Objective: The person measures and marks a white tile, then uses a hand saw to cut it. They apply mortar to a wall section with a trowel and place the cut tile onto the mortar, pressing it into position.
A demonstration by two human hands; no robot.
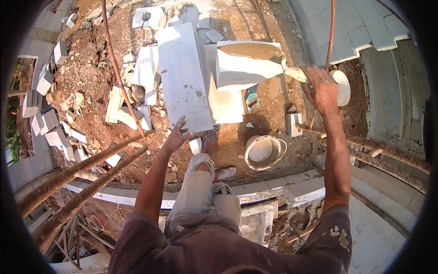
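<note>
My right hand (320,86) grips the pale yellow handle of a trowel (296,74), its arm stretched far out to the right. The trowel's metal end meets a pale block (228,68) with wet-looking brown mortar (255,49) along its upper side. Glare makes the blade's outline hard to tell from the block. Beneath that block lies another pale slab (228,102). My left hand (177,137) is open, fingers spread, by the near end of a long pale grey block (185,75); I cannot tell whether it touches. No object shows in it.
A mortar-smeared bucket (250,160) with grey contents stands right of my feet. Near my right hand is a white tub (343,89). Wooden poles (86,176) cross at left and more poles (388,153) at right. Broken blocks (48,121) and rubble cover the left ground.
</note>
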